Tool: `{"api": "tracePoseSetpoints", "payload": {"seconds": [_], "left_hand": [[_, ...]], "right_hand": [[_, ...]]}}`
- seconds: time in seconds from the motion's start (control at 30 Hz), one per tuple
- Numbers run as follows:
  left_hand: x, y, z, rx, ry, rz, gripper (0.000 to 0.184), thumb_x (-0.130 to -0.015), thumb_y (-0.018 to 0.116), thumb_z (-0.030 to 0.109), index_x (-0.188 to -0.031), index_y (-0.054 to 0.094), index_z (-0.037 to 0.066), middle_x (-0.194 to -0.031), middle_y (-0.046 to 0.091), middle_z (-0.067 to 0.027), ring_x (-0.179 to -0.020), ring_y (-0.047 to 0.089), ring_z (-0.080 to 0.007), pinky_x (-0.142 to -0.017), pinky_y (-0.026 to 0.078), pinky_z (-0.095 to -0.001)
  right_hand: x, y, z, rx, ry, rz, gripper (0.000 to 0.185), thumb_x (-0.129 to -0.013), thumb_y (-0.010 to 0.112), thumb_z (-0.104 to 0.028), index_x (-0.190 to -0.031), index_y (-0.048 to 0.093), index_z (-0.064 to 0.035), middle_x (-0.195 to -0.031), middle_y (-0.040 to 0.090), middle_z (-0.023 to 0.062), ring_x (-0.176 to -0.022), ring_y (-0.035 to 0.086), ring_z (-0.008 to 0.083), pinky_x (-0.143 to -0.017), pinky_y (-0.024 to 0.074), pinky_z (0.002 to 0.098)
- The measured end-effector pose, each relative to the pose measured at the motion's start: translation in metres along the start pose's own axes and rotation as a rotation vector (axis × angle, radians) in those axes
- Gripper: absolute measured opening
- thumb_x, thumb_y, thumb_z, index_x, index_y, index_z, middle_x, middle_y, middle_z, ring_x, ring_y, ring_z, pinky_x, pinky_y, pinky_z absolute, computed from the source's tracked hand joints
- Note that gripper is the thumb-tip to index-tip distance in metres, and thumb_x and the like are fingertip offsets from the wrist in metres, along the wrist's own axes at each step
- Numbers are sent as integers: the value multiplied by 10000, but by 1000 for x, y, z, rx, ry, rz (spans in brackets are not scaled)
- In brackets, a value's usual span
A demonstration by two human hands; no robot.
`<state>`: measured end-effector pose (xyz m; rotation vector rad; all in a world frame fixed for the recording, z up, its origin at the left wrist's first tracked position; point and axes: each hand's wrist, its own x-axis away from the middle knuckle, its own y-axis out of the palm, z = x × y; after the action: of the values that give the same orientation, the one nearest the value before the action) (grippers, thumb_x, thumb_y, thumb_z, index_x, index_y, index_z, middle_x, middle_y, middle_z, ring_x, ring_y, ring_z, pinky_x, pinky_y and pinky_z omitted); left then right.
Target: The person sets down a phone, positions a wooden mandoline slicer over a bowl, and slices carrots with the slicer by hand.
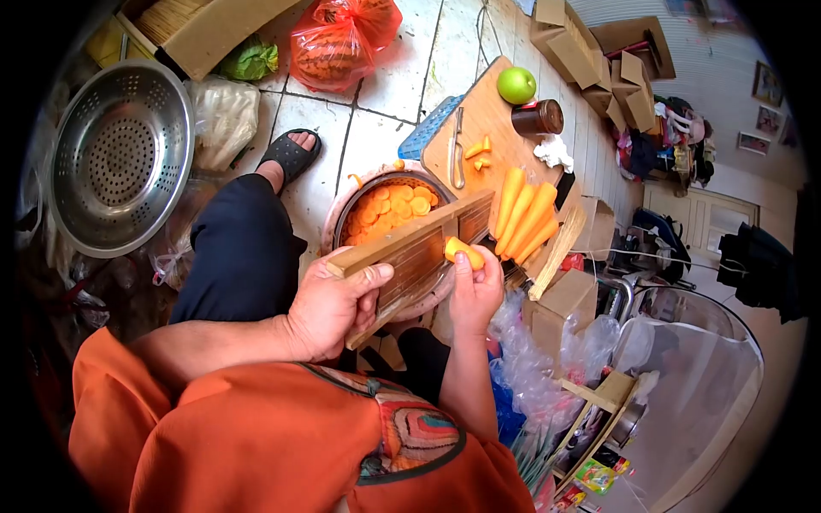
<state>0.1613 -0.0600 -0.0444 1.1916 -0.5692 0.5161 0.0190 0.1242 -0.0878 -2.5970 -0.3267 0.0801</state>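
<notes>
My left hand (329,306) is wrapped round the near end of a wooden slicer (415,272), which slants over a basin. My right hand (476,295) grips a short piece of carrot (463,251) against the slicer's face. Many orange carrot slices (389,209) lie in the basin (330,224), below and behind the slicer. Beyond it, a wooden cutting board (487,103) carries several peeled carrots (523,214), a few carrot ends (479,150) and a peeler or knife with a metal handle (457,158).
A green apple (516,85), a dark jar (539,118) and crumpled white tissue (554,152) are on the board's far side. A metal colander (122,158) stands at the left. A red bag of melons (342,43) and a cabbage (250,60) rest on the tiled floor (385,94). Cardboard boxes (569,43) stand farther off.
</notes>
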Motion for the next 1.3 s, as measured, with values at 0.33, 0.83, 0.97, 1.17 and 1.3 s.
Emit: {"api": "tracePoseSetpoints", "payload": {"seconds": [0.33, 0.83, 0.97, 1.17, 1.3], "left_hand": [[-8, 2, -1, 168, -13, 15, 208, -889, 594, 126, -720, 478, 88, -509, 424, -10, -394, 382, -126, -406, 357, -284], [-11, 2, -10, 125, -9, 79, 232, -896, 581, 131, -691, 482, 84, -500, 426, 1, -376, 370, -111, -385, 340, -275], [-12, 3, -7, 130, -22, 84, 230, -899, 573, 128, -694, 476, 85, -499, 417, 3, -376, 357, -109, -385, 333, -275], [-12, 3, -6, 117, -23, 85, 178, -880, 578, 127, -739, 475, 89, -512, 405, -5, -396, 367, -129, -408, 342, -291], [-11, 1, -8, 93, -20, 91, 184, -879, 578, 127, -730, 475, 89, -513, 406, -6, -397, 368, -131, -408, 342, -292]], "right_hand": [[-15, 22, -28, 352, -208, 21, 262, -846, 688, -179, -1038, 597, -25, -919, 532, 107, -705, 563, 184, -637, 484, 287], [-18, 9, -15, 548, -278, 24, 271, -840, 685, -181, -1013, 581, -1, -943, 554, 153, -723, 595, 239, -653, 500, 318], [-61, -7, 36, 492, -146, 89, 251, -830, 692, -169, -983, 602, 9, -933, 570, 147, -747, 593, 235, -690, 496, 328], [11, 22, -57, 459, -260, -142, 245, -831, 689, -196, -981, 604, -21, -903, 555, 136, -741, 580, 262, -667, 491, 338], [-14, 19, -24, 462, -300, -48, 258, -829, 691, -207, -987, 593, -28, -889, 549, 142, -750, 576, 278, -641, 491, 343]]}}
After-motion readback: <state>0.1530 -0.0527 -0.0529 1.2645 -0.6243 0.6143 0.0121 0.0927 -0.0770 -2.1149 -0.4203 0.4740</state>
